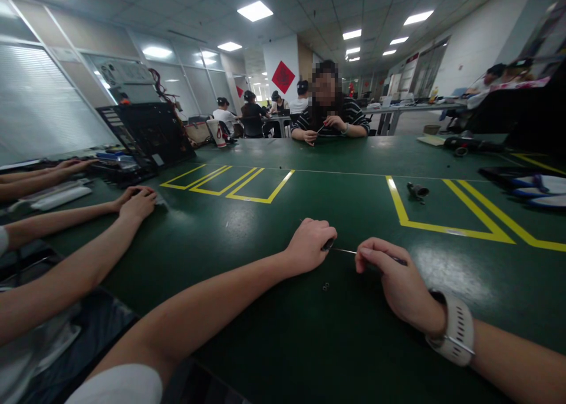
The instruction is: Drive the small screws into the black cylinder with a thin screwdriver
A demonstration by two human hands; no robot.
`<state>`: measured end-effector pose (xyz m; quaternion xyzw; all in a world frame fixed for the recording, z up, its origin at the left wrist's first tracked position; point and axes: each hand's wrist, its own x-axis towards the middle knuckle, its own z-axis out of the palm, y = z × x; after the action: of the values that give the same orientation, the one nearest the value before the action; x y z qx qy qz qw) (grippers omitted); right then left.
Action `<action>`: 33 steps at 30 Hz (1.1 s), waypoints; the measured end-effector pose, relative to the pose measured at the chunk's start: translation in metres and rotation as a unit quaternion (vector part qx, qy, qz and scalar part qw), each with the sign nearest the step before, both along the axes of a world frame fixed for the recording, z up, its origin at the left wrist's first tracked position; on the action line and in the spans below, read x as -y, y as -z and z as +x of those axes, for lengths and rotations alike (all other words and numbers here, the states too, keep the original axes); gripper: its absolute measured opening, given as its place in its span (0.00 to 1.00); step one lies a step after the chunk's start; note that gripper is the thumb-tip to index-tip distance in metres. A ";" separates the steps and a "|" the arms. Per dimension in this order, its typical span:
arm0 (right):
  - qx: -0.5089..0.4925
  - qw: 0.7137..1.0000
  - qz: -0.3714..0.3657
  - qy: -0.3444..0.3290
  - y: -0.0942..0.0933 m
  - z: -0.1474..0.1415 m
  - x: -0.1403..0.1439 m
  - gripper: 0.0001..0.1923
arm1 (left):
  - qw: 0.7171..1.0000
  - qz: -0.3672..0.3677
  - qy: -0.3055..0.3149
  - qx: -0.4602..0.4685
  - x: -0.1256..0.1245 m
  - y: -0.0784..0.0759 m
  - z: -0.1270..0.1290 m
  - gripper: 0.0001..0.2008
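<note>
My left hand (311, 248) is closed around a small dark part (328, 245), most of it hidden by the fingers. In my right hand (398, 280), pinched between thumb and fingers, is a thin tool that looks like a screwdriver (345, 251). Its metal shaft points left at the dark part; whether the tip touches it cannot be made out. The dark end of its handle shows above the palm. A few tiny metal pieces (326, 286) lie on the green table just below the gap between my hands.
Beyond my right hand a dark metal fitting (418, 190) lies inside yellow tape (451, 232). A co-worker's hands (138, 203) rest on the table at left, near a black rack (145, 132). Another person (329, 121) sits opposite. Blue-white items (539, 189) lie far right.
</note>
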<state>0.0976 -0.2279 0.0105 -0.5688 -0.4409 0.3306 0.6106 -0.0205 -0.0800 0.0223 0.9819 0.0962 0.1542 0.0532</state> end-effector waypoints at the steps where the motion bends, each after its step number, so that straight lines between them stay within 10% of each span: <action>1: -0.004 1.000 0.001 0.002 0.001 0.000 0.000 0.11 | 1.000 0.000 0.000 0.000 0.000 0.000 0.000 0.05; 33: -0.051 0.998 -0.025 0.041 0.002 0.000 -0.003 0.10 | 0.999 -0.037 0.036 -0.012 0.014 -0.002 -0.002 0.02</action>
<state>0.0978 -0.2250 0.0087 -0.5842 -0.3765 0.3448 0.6309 -0.0227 -0.0936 0.0239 0.9838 0.0666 0.1371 0.0943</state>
